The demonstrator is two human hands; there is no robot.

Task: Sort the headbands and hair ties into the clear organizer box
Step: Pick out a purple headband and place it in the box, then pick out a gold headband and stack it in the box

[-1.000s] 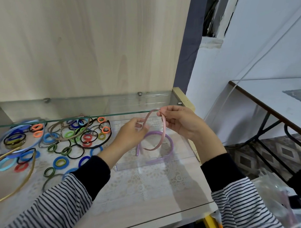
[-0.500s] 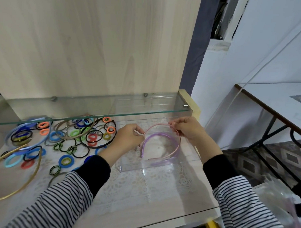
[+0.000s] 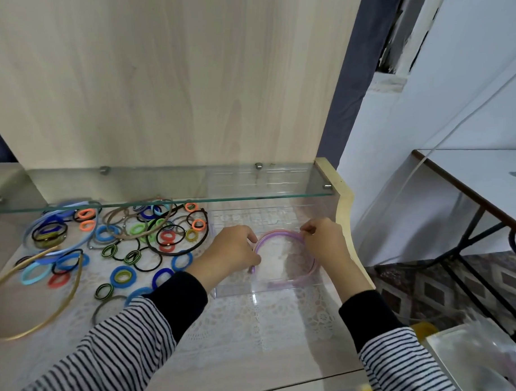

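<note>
A clear organizer box (image 3: 271, 290) stands on the tabletop under a glass shelf. Inside it lie a purple headband (image 3: 267, 239) and a pink headband (image 3: 310, 271), nested together. My left hand (image 3: 234, 250) reaches into the box and pinches the left side of the pink band. My right hand (image 3: 325, 241) pinches its right side near the top. To the left of the box, a pile of coloured hair ties (image 3: 141, 237) and several headbands spreads over the table, among them a gold headband (image 3: 59, 307) and a blue headband (image 3: 62, 249).
A glass shelf (image 3: 163, 195) overhangs the back of the table, just above the box. A wooden panel (image 3: 159, 81) rises behind. The table's right edge (image 3: 351, 236) is close to the box. A plastic bag (image 3: 476, 360) lies at lower right.
Both hands have lowered the pink headband from above the box down into it, laying it next to the purple one. The view has tilted slightly.
</note>
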